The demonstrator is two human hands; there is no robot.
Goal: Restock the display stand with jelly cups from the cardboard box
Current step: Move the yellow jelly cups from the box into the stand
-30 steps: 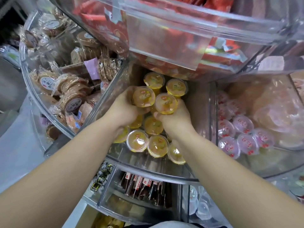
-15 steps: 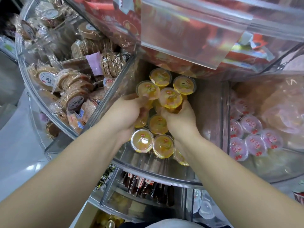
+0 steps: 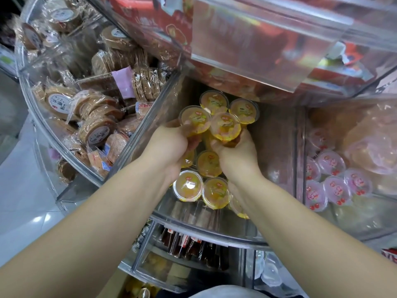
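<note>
Both bare hands deep in the middle wedge compartment of the clear acrylic display stand (image 3: 206, 230): left hand (image 3: 166, 147) curled around a round yellow plastic jelly cup (image 3: 195, 119), right hand (image 3: 237, 152) gripping another yellow jelly cup (image 3: 225, 125), the two cups touching. More yellow jelly cups (image 3: 211, 193) lying loose below and behind the hands in that compartment. Wrapped round brown cakes (image 3: 96, 127) in the left compartment, pink-lidded jelly cups (image 3: 337, 190) in the right one.

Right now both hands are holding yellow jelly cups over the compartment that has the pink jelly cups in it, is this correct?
Not quite. In the head view the left hand and right hand hold yellow jelly cups over the middle compartment, which already holds yellow cups. The pink jelly cups lie in the next compartment to the right.
</note>
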